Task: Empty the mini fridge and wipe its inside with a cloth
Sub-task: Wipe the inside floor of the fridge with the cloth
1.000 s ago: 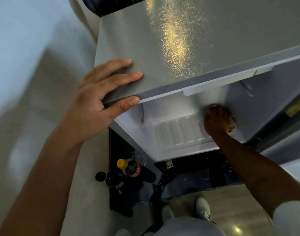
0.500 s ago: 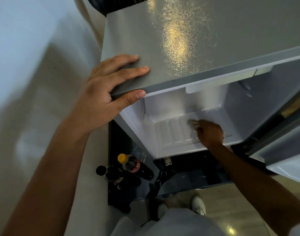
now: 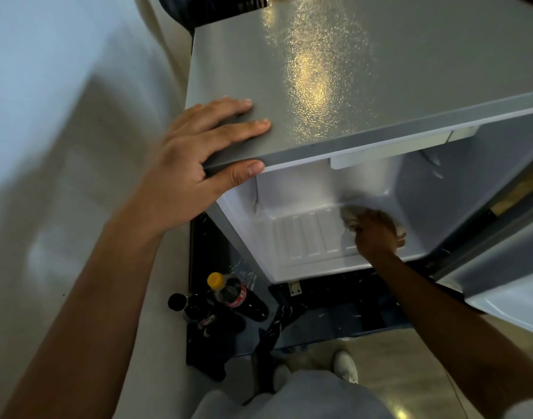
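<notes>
- Dim overall; warm glare patch on the mini fridge top (image 3: 313, 83).
- Floor under the fridge in deep shadow.
- Wide-angle bending at edges; left wall (image 3: 47, 146) blurred.

Pale wall (image 3: 47, 116), glossy wooden floor (image 3: 410, 373)
</notes>
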Action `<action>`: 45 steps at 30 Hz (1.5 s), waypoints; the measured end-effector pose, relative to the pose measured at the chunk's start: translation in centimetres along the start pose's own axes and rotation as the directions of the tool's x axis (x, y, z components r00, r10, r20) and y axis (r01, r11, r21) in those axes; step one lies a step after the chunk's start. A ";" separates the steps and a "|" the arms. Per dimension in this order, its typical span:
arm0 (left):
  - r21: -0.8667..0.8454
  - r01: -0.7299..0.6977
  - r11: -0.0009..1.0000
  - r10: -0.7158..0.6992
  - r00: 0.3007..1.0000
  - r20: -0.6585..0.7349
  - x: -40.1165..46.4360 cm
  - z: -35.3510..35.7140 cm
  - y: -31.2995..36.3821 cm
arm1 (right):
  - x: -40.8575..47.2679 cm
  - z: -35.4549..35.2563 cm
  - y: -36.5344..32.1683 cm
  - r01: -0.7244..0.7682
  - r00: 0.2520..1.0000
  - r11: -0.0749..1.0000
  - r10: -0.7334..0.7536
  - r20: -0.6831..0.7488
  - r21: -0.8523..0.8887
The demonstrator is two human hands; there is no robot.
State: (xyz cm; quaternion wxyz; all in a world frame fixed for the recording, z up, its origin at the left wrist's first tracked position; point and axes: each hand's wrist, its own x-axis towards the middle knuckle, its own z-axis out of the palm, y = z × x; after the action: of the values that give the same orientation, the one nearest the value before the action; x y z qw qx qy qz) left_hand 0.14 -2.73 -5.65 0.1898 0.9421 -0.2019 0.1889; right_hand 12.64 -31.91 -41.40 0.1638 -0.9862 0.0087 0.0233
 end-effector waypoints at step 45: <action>-0.645 0.423 0.636 -0.420 0.892 0.170 -16.5 7.6 8.0 | -22.4 -19.2 -9.5 -0.419 0.735 -0.260 -0.660 0.157 0.870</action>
State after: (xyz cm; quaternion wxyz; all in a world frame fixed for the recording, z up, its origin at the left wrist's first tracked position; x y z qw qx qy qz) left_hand -15.35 -7.64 -17.04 0.5518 0.8317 -0.0311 0.0528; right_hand -8.72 -28.91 -19.09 0.8618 -0.3593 -0.1517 0.3243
